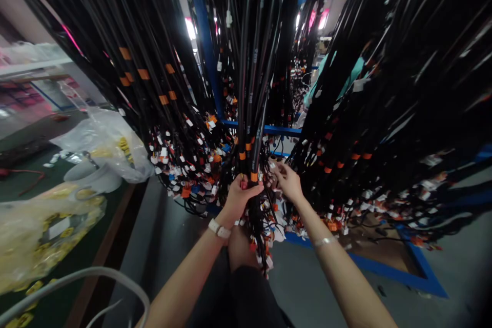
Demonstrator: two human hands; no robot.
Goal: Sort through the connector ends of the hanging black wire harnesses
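While the left hand (pixel 239 196) was wrapped tight around the hanging bundle of black cables with orange tape bands (pixel 251 128) at centre frame, the right hand (pixel 286 180) pinched white-tagged connectors (pixel 273 168) just beside it.

Black harness bundles (pixel 154 87) crowding me left and right, blue rack rail (pixel 277 130) behind, open floor (pixel 307 287) below my wrists

Left grip (pixel 239 196) closed, right grip (pixel 287 180) pinching
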